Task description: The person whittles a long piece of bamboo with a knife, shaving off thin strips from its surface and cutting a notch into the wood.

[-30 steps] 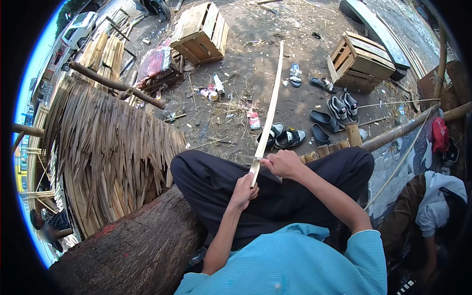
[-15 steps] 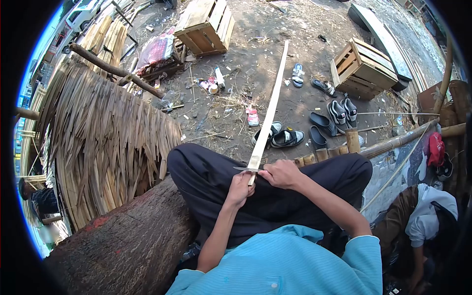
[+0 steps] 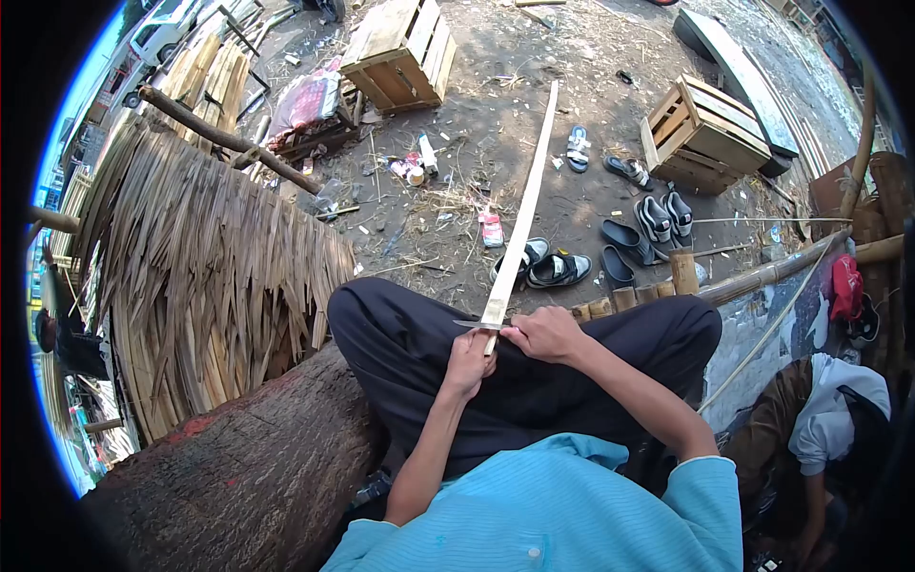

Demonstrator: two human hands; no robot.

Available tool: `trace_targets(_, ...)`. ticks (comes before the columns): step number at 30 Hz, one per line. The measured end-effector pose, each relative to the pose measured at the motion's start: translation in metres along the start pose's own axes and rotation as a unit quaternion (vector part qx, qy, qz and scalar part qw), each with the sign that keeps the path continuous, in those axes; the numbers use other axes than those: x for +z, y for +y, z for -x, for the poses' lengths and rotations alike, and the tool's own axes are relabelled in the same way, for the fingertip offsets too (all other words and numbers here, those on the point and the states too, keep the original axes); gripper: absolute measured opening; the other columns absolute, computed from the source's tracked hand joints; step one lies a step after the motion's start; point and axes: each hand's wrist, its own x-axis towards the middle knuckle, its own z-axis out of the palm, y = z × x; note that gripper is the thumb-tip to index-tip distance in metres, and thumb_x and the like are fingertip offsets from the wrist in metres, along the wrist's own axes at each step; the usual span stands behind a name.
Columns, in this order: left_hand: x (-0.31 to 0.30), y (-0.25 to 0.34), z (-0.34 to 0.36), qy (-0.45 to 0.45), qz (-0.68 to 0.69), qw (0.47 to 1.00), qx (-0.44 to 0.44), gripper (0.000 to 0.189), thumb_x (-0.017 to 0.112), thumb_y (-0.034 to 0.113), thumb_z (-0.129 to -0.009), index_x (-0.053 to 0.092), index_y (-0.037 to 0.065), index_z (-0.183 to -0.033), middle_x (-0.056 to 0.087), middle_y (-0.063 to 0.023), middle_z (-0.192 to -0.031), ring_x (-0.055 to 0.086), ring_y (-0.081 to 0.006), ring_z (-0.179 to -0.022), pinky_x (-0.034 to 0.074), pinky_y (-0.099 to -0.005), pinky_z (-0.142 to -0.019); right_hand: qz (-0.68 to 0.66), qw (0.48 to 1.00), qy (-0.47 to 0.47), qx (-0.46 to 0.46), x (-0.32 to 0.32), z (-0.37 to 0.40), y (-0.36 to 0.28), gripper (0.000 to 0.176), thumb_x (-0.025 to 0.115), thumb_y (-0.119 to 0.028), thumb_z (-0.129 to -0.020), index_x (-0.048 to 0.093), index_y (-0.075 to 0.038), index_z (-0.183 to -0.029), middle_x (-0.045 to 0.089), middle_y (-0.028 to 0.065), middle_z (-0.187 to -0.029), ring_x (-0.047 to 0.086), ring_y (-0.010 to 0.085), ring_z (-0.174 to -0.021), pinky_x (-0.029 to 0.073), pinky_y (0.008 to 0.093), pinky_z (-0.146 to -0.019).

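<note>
Firstly, two slatted crates are seen on the dirt ground [image 3: 486, 124]: a pale wooden crate [image 3: 400, 52] is standing tilted at the top, and a second wooden crate [image 3: 703, 133] is lying at the right. What is inside them cannot be made out, because only the outer slats are shown.

A long pale bamboo strip [image 3: 522, 214] is held above the lap, over the dark trousers [image 3: 410, 353]. It is flat, narrow, straight and light yellow, and it is stretched from the hands up and away over the ground. The left hand [image 3: 467, 365] is closed around the handle of a thin grey knife [image 3: 474, 325], and the blade is laid across the strip and pointed to the left. The right hand [image 3: 545, 334] is clamped on the strip just beside the blade, with the fingers curled down.

The near end of the strip and the knife handle are hidden by the fingers. Some dark sandals [image 3: 562, 270] are partly covered by the strip. At the lower right, another person [image 3: 820, 419] in brown and white clothes is cut off by the dark edge.
</note>
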Motion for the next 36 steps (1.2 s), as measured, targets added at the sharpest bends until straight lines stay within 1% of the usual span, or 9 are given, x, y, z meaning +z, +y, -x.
trace_targets(3, 0.0, -0.004, 0.0, 0.004, -0.01, 1.0, -0.01, 0.03, 0.041, 0.027, -0.103, 0.05, 0.002, -0.087, 0.033, 0.0038, -0.049, 0.027, -0.0046, -0.036, 0.021, -0.023, -0.037, 0.03, 0.996, -0.034, 0.074, -0.01, -0.008, 0.012, 0.051, 0.043, -0.048, -0.095, 0.063, -0.008, -0.072, 0.061, 0.0179, -0.059, 0.063, 0.0382, -0.058, 0.05, 0.0494, -0.056)
trace_targets(7, -0.006, -0.003, -0.002, -0.016, -0.005, 1.0, -0.002, 0.029, 0.042, 0.026, -0.102, 0.05, 0.003, -0.086, 0.032, 0.0042, -0.049, 0.027, -0.0048, -0.036, 0.02, -0.0232, -0.037, 0.035, 0.999, -0.032, 0.003, -0.015, 0.004, -0.011, 0.051, 0.044, -0.049, -0.094, 0.065, -0.008, -0.073, 0.062, 0.0167, -0.059, 0.064, 0.0366, -0.058, 0.05, 0.0474, -0.054)
trace_targets(9, 0.001, -0.006, -0.001, 0.006, -0.03, 0.999, -0.013, 0.029, 0.042, 0.024, -0.102, 0.05, 0.004, -0.084, 0.033, 0.004, -0.049, 0.027, -0.0051, -0.036, 0.02, -0.0234, -0.036, 0.025, 0.996, -0.032, 0.075, -0.009, -0.004, 0.018, 0.052, 0.045, -0.05, -0.094, 0.064, -0.008, -0.07, 0.061, 0.0174, -0.059, 0.064, 0.037, -0.059, 0.05, 0.048, -0.055)
trace_targets(14, -0.007, -0.007, -0.002, 0.003, 0.015, 1.0, 0.003, 0.031, 0.043, 0.026, -0.102, 0.051, 0.003, -0.084, 0.032, 0.004, -0.048, 0.027, -0.0051, -0.036, 0.02, -0.0235, -0.037, 0.037, 0.999, -0.016, -0.024, -0.011, 0.001, -0.013, 0.054, 0.044, -0.05, -0.094, 0.064, -0.007, -0.067, 0.062, 0.016, -0.059, 0.064, 0.0348, -0.058, 0.05, 0.0456, -0.054)
trace_targets(18, -0.004, -0.006, -0.004, -0.015, -0.004, 1.0, -0.009, 0.028, 0.042, 0.024, -0.102, 0.052, 0.005, -0.085, 0.035, 0.0038, -0.049, 0.028, -0.0048, -0.037, 0.021, -0.0227, -0.036, 0.018, 0.997, 0.004, 0.078, 0.0, -0.018, 0.028, 0.054, 0.044, -0.051, -0.093, 0.063, -0.007, -0.069, 0.061, 0.0179, -0.059, 0.063, 0.0373, -0.057, 0.05, 0.0473, -0.054)
trace_targets(22, 0.002, -0.002, -0.002, 0.049, 0.055, 0.997, -0.017, 0.029, 0.043, 0.025, -0.102, 0.052, 0.004, -0.086, 0.035, 0.0042, -0.049, 0.03, -0.0043, -0.038, 0.022, -0.021, -0.037, 0.016, 0.999, -0.016, -0.045, -0.006, -0.002, -0.021, 0.055, 0.045, -0.049, -0.094, 0.063, -0.007, -0.065, 0.062, 0.0166, -0.059, 0.064, 0.034, -0.057, 0.05, 0.0451, -0.052)
trace_targets(26, -0.004, 0.0, -0.003, -0.013, 0.048, 0.999, -0.016, 0.028, 0.042, 0.025, -0.102, 0.052, 0.005, -0.084, 0.033, 0.0043, -0.049, 0.028, -0.0049, -0.038, 0.022, -0.0219, -0.037, 0.007, 0.994, 0.034, 0.103, 0.003, -0.018, 0.035, 0.051, 0.044, -0.048, -0.095, 0.064, -0.007, -0.072, 0.062, 0.0185, -0.06, 0.063, 0.0391, -0.06, 0.05, 0.0494, -0.057)
trace_targets(30, -0.005, 0.0, -0.002, -0.028, 0.049, 0.998, -0.014, 0.031, 0.041, 0.027, -0.102, 0.051, 0.003, -0.086, 0.033, 0.0039, -0.049, 0.028, -0.0051, -0.038, 0.022, -0.0221, -0.037, -0.021, 0.999, -0.034, -0.029, -0.011, -0.005, -0.015, 0.053, 0.042, -0.048, -0.095, 0.064, -0.006, -0.073, 0.062, 0.0189, -0.063, 0.064, 0.0373, -0.063, 0.05, 0.0481, -0.057)
trace_targets(36, -0.003, 0.006, 0.001, -0.022, 0.009, 1.0, -0.017, 0.03, 0.041, 0.028, -0.102, 0.051, 0.003, -0.089, 0.036, 0.0032, -0.05, 0.029, -0.005, -0.039, 0.023, -0.0221, -0.038, -0.075, 0.984, 0.053, 0.155, 0.004, -0.017, 0.039, 0.053, 0.041, -0.048, -0.096, 0.062, -0.006, -0.072, 0.063, 0.0186, -0.065, 0.063, 0.0389, -0.064, 0.05, 0.0492, -0.059)
